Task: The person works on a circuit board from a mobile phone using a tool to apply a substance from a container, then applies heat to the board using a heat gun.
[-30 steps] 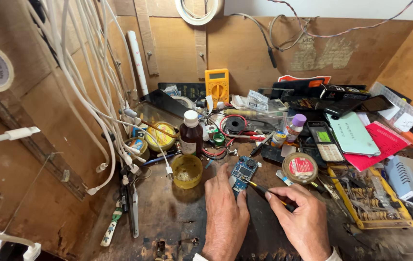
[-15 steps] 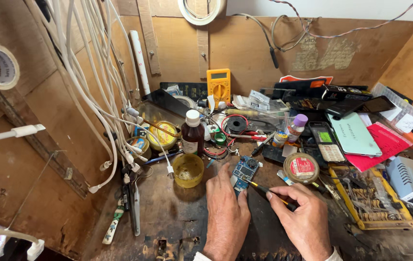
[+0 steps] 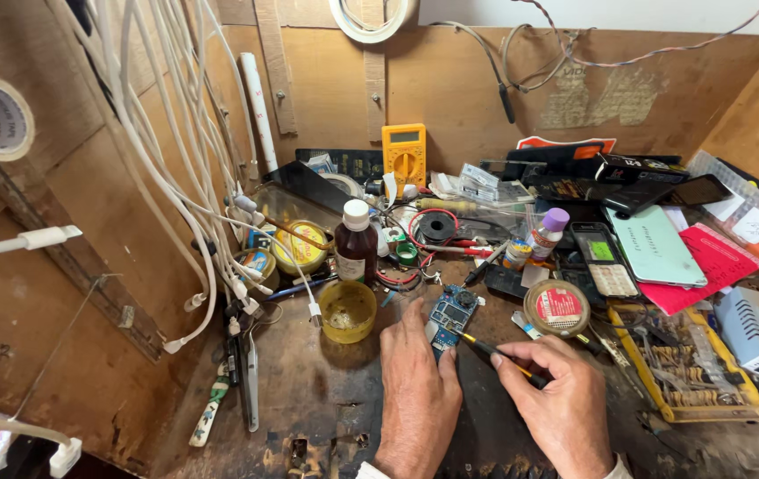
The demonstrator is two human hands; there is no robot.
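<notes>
Where fingers pin it: circuit board (image 3: 450, 317).

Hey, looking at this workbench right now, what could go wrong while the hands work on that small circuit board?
The left hand pins the small blue circuit board while the right hand brings a thin yellow-and-black tool to it; a slip might jab the left fingers beside the tip. The open yellow cup and the brown bottle with a white cap stand close by the left hand, so a nudge could tip them over.
</notes>
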